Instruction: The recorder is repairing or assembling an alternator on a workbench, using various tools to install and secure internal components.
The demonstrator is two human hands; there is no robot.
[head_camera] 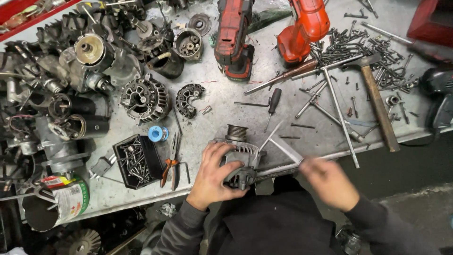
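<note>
our left hand [214,172] is wrapped over the top of a grey alternator [241,158], fingers curled down its near side and gripping it. the alternator sits at the near edge of the worktop [222,101], about midway along it, with its ribbed pulley [236,132] pointing away from us. our right hand [329,182] is blurred just off the near edge, to the right of the alternator; it seems closed around a thin metal tool [285,148] whose tip reaches toward the alternator, though we cannot tell the grip for sure.

left of the left hand lie orange-handled pliers [171,163] and a black tray of screws [134,160], with a blue spool [157,133] just beyond. a tin can [63,200] hangs at the near left corner. farther back sit another alternator [144,99] and a heap of motor parts [61,71] along the left edge. two red power drills [264,33] lie at the far edge, and a wooden-handled hammer [377,101] with scattered bolts [363,47] fills the right side.
</note>
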